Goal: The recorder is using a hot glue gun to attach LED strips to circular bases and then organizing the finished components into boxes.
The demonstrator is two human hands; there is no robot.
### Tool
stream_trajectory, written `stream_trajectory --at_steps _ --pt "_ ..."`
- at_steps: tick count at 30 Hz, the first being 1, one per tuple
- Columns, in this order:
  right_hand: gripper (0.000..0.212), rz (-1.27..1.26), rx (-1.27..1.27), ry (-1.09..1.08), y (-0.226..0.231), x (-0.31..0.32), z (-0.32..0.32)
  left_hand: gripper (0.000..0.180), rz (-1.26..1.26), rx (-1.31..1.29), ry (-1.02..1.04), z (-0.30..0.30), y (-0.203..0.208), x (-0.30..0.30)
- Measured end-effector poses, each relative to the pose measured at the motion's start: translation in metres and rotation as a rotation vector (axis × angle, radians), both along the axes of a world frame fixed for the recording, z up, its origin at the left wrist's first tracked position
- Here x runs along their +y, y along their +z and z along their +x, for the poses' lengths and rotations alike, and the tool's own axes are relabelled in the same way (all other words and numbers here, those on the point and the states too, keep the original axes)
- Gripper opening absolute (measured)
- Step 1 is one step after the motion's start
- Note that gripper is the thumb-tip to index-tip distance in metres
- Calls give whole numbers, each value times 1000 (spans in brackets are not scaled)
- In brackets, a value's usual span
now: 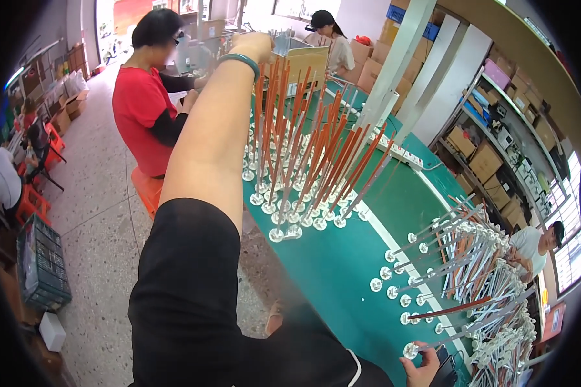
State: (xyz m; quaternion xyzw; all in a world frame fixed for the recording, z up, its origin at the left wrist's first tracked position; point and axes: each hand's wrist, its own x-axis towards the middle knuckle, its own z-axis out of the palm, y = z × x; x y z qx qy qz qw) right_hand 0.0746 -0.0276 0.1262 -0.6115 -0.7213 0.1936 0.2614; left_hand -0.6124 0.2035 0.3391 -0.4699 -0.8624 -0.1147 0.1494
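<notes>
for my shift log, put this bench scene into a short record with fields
left hand: stretched out beyond the standing rods, back of it showing; grip hidden
right hand: thumb and finger on a clear round base near the lower edge
table: green top with a white strip
standing rods: dense group, mostly orange-brown, on round bases
pile: mixed rods heaped at the table's right
nearby person: red top, dark sleeves, left of the table
floor: crate at far left

We see a smooth, faintly glossy green desk [323, 271]; on it, shiny, clear-plastic-looking round bases [275, 235] under duller red-brown rods [329, 148]. Left of the desk: speckled, stone-like floor [90, 232], dark plastic crate [42, 264]; right, matt cardboard boxes [484, 161].
</notes>
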Motion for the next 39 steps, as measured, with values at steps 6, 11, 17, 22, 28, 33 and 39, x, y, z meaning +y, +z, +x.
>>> stream_trajectory --at_steps 6,11,17,22,28,33,39 --pt "34 -40 26 29 1 -2 -14 43 87 -130 -78 -16 -12 11" --pt "35 -68 6 19 -6 -5 -12 42 93 -82 -128 -5 -11 1" --pt "37 -27 40 88 -12 -4 -14 51 18 -16 -73 -2 -9 1" --pt "37 -53 32 119 -9 -2 -18 30 -19 36 -65 3 -6 13" --pt "40 -59 34 123 -11 -1 -15 37 -218 191 -18 29 17 23" --pt "39 -51 47 109 -9 -2 -15 41 -272 207 -3 43 31 32" --pt "39 -53 56 106 -16 1 -17 41 -164 223 -9 41 16 50"
